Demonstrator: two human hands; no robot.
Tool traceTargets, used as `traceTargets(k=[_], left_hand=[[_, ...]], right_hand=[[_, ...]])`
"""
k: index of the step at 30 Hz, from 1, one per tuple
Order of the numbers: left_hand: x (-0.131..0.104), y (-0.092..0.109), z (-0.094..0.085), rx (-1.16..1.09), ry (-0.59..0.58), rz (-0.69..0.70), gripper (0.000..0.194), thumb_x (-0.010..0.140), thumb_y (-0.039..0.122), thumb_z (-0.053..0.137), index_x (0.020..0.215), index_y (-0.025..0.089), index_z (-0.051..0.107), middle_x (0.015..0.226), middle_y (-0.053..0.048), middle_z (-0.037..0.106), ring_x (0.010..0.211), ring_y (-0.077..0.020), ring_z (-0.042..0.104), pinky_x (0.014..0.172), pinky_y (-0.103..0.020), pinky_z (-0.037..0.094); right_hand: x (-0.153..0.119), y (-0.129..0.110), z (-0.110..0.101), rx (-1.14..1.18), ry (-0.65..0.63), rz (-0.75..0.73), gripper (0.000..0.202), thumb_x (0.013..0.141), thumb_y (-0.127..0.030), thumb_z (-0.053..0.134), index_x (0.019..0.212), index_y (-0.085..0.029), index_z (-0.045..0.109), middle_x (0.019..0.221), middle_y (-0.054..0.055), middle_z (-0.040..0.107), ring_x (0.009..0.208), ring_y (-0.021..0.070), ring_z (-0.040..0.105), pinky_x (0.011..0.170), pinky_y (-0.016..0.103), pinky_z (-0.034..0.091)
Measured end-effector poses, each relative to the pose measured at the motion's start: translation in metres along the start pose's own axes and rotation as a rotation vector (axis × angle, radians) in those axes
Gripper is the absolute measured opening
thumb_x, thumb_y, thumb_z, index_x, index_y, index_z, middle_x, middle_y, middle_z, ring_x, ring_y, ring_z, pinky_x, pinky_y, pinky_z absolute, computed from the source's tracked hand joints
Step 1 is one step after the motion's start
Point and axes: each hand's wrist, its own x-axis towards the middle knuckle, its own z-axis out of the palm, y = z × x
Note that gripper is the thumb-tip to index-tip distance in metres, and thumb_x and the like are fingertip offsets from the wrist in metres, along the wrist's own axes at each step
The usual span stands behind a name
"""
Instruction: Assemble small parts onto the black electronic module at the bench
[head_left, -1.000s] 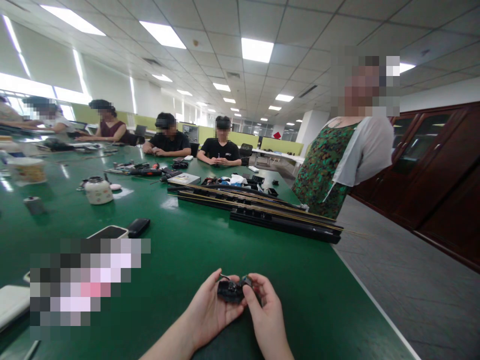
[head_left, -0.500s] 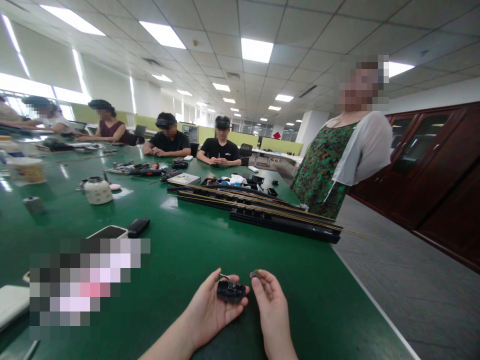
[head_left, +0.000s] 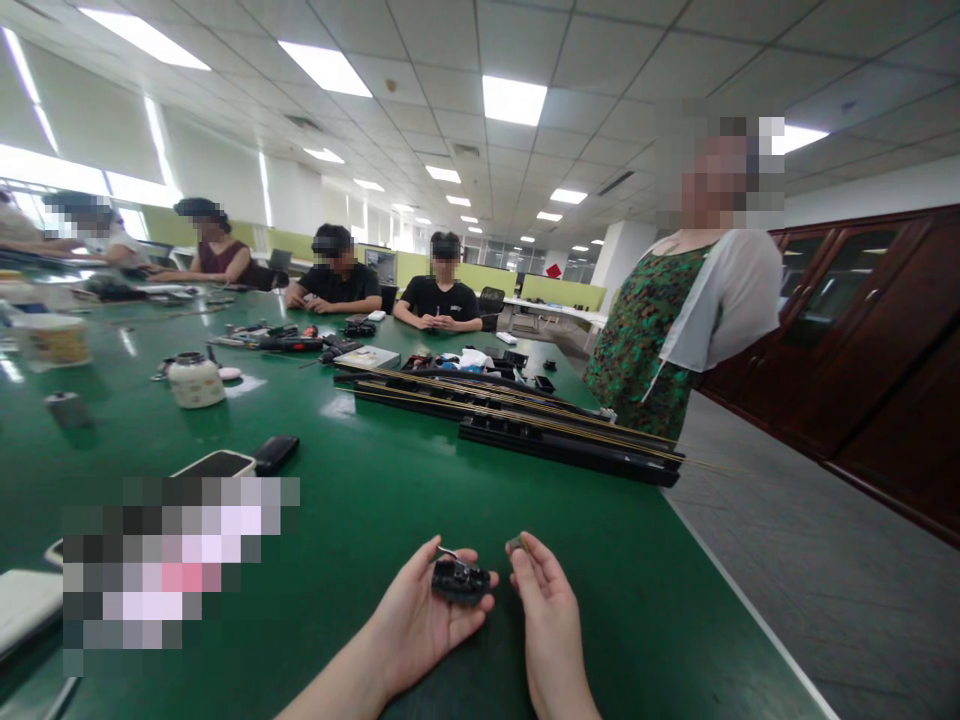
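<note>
Small grey piece [head_left: 516,543] now apart from black housing [head_left: 460,584], pinched between right fingers [head_left: 526,571]; housing across loosely curled left fingers [head_left: 486,604]

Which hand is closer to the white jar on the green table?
The left hand. The white jar stands ahead and to the left of both hands; the right hand is beyond the left one, farther from it.
</note>
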Motion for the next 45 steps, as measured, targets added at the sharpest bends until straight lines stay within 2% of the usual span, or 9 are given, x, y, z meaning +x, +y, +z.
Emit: traceTargets(k=[8, 16, 24, 29, 33, 39, 45], left_hand=[[-0.001, 0.001, 0.002, -0.009, -0.004, -0.009, 0.031, 0.075, 0.043, 0.048, 0.086, 0.015, 0.054, 0.085, -0.017, 0.067, 0.065, -0.0228, 0.065, 0.057, -0.026, 0.045], [-0.001, 0.001, 0.003, -0.017, -0.005, -0.004, 0.031, 0.075, 0.043, 0.048, 0.086, 0.014, 0.054, 0.084, -0.017, 0.066, 0.066, -0.0227, 0.065, 0.060, -0.027, 0.045], [-0.001, 0.000, 0.001, -0.017, -0.019, 0.005, 0.032, 0.076, 0.043, 0.047, 0.087, 0.014, 0.054, 0.084, -0.017, 0.066, 0.066, -0.0227, 0.065, 0.060, -0.027, 0.045], [-0.001, 0.000, 0.003, -0.007, -0.025, 0.029, 0.030, 0.076, 0.042, 0.048, 0.086, 0.014, 0.054, 0.083, -0.017, 0.067, 0.067, -0.0227, 0.065, 0.060, -0.027, 0.045], [-0.002, 0.000, 0.004, -0.006, -0.002, 0.028, 0.028, 0.076, 0.040, 0.048, 0.081, 0.014, 0.055, 0.080, -0.016, 0.067, 0.065, -0.0222, 0.065, 0.059, -0.026, 0.045], [-0.002, 0.000, 0.003, -0.011, 0.007, 0.028, 0.025, 0.077, 0.039, 0.048, 0.079, 0.015, 0.056, 0.075, -0.012, 0.067, 0.063, -0.0210, 0.065, 0.057, -0.025, 0.046], [-0.003, 0.000, 0.004, -0.065, 0.024, 0.041, 0.023, 0.077, 0.037, 0.050, 0.075, 0.015, 0.056, 0.074, -0.008, 0.065, 0.064, -0.0159, 0.062, 0.063, -0.026, 0.047]], right_hand=[[-0.001, -0.002, -0.001, -0.008, -0.002, -0.012, 0.046, 0.061, -0.043, 0.069, 0.096, -0.015, 0.059, 0.093, 0.007, 0.069, 0.092, 0.0216, 0.062, 0.079, 0.031, 0.047], [0.000, 0.002, -0.002, 0.021, 0.017, 0.019, 0.044, 0.063, -0.045, 0.066, 0.097, -0.018, 0.060, 0.093, 0.007, 0.068, 0.093, 0.0220, 0.061, 0.073, 0.029, 0.048], [-0.001, 0.001, -0.001, 0.092, 0.016, 0.073, 0.041, 0.062, -0.043, 0.068, 0.095, -0.020, 0.061, 0.092, 0.003, 0.066, 0.083, 0.0165, 0.060, 0.068, 0.025, 0.047], [-0.002, 0.000, 0.000, 0.104, -0.004, 0.067, 0.042, 0.061, -0.040, 0.070, 0.096, -0.019, 0.061, 0.093, 0.005, 0.067, 0.085, 0.0182, 0.061, 0.070, 0.027, 0.048], [-0.003, -0.001, 0.000, 0.040, -0.038, 0.026, 0.041, 0.062, -0.040, 0.069, 0.095, -0.017, 0.061, 0.095, 0.007, 0.068, 0.091, 0.0207, 0.061, 0.078, 0.030, 0.047], [-0.008, -0.002, 0.003, -0.127, -0.142, -0.108, 0.033, 0.063, -0.037, 0.068, 0.088, -0.016, 0.064, 0.087, 0.007, 0.069, 0.084, 0.0210, 0.062, 0.077, 0.033, 0.048], [-0.016, -0.004, 0.003, -0.427, -0.234, -0.387, 0.018, 0.068, -0.026, 0.063, 0.085, -0.021, 0.067, 0.094, 0.006, 0.065, 0.092, 0.0215, 0.058, 0.085, 0.034, 0.044]])
